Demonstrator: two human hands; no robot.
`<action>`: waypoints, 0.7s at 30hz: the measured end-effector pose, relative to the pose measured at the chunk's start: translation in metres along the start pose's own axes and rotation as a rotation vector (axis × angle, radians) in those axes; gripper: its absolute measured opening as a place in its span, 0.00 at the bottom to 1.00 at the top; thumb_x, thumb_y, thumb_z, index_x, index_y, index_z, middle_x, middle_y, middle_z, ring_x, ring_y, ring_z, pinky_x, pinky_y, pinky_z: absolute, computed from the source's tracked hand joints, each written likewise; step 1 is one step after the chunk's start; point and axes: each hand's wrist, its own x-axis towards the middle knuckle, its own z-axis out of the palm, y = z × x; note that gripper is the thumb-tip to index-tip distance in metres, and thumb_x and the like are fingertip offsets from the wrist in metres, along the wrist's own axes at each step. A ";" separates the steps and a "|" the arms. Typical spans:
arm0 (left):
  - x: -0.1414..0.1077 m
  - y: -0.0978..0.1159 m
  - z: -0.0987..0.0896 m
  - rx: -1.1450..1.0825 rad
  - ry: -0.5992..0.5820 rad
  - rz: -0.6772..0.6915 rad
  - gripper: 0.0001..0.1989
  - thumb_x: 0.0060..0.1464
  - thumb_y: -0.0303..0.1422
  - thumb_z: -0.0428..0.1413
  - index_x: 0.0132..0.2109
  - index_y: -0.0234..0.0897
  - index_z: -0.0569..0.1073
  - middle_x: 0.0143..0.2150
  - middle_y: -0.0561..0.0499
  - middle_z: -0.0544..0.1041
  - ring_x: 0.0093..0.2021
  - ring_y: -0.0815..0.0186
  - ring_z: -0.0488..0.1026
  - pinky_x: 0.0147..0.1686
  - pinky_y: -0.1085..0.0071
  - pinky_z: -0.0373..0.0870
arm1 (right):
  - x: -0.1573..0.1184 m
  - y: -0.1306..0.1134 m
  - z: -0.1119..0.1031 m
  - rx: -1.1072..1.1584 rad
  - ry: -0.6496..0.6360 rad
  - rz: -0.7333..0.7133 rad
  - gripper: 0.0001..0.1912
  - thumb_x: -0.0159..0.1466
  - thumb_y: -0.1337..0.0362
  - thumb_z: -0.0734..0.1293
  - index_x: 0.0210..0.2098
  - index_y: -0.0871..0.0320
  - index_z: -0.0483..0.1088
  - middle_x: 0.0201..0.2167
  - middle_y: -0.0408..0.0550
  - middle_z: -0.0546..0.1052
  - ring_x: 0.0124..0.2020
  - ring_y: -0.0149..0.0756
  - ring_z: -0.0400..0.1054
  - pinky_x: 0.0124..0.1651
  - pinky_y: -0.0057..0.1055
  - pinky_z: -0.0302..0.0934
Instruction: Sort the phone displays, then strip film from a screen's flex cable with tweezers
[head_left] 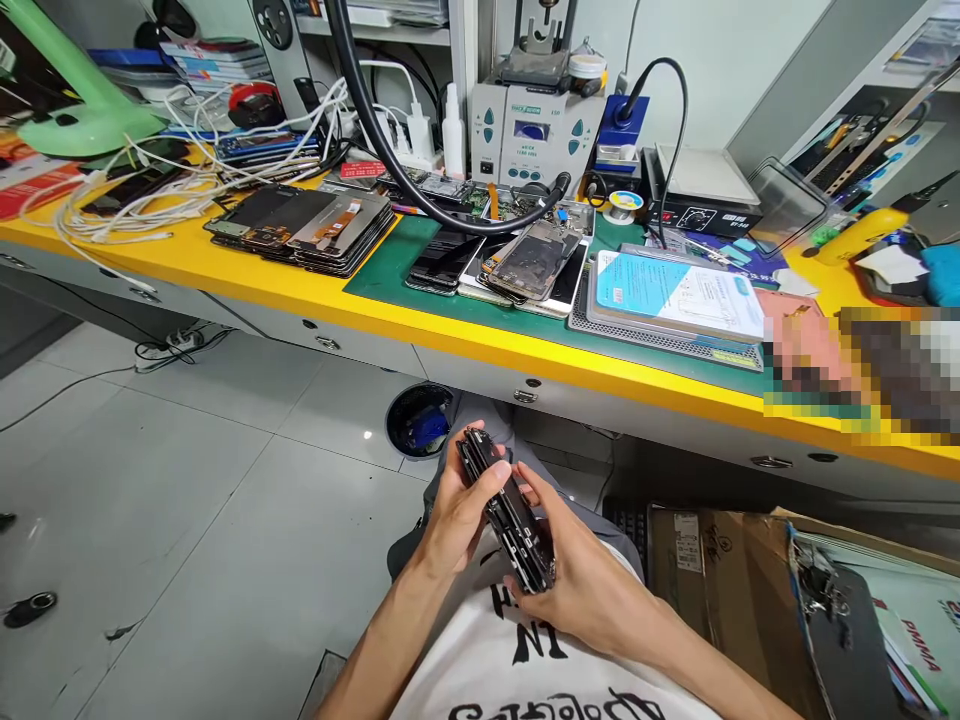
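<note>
Above my lap I hold a stack of thin black phone screens (514, 520), tilted so that its layered edges face up. My left hand (461, 510) grips the upper left end, its thumb lying across the top edges. Around the lower right side, my right hand (562, 545) is closed on the same stack. The palms and some fingers are hidden behind it. On the bench beyond lies another pile of phone screens (300, 228), and to its right a phone frame (531, 262) rests over a white panel.
A yellow-edged bench (285, 305) with a green mat crosses the view. Behind stands a grey soldering station (529, 135) with a thick black cable. White cables (161, 190) tangle at left. Below are a black bin (409, 440) and, at right, a cardboard box (739, 580).
</note>
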 end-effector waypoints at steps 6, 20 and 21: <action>-0.001 0.009 0.003 -0.025 0.043 0.001 0.34 0.50 0.40 0.65 0.62 0.51 0.62 0.51 0.50 0.74 0.42 0.62 0.77 0.43 0.64 0.75 | 0.004 -0.012 -0.001 0.039 -0.003 -0.024 0.62 0.52 0.60 0.78 0.73 0.45 0.37 0.71 0.52 0.54 0.71 0.46 0.48 0.70 0.45 0.49; -0.032 0.053 0.001 -0.225 -0.041 0.136 0.38 0.53 0.49 0.59 0.68 0.56 0.56 0.58 0.46 0.74 0.51 0.50 0.77 0.54 0.50 0.70 | 0.040 -0.048 0.016 1.218 -0.276 0.314 0.28 0.54 0.51 0.74 0.54 0.45 0.73 0.54 0.45 0.78 0.56 0.52 0.72 0.53 0.44 0.71; -0.032 0.058 -0.002 -0.183 -0.069 0.151 0.40 0.52 0.50 0.60 0.69 0.57 0.56 0.58 0.46 0.73 0.51 0.50 0.77 0.53 0.50 0.70 | 0.045 -0.056 0.021 1.222 -0.264 0.272 0.26 0.52 0.53 0.75 0.50 0.45 0.75 0.55 0.43 0.77 0.62 0.52 0.67 0.58 0.43 0.68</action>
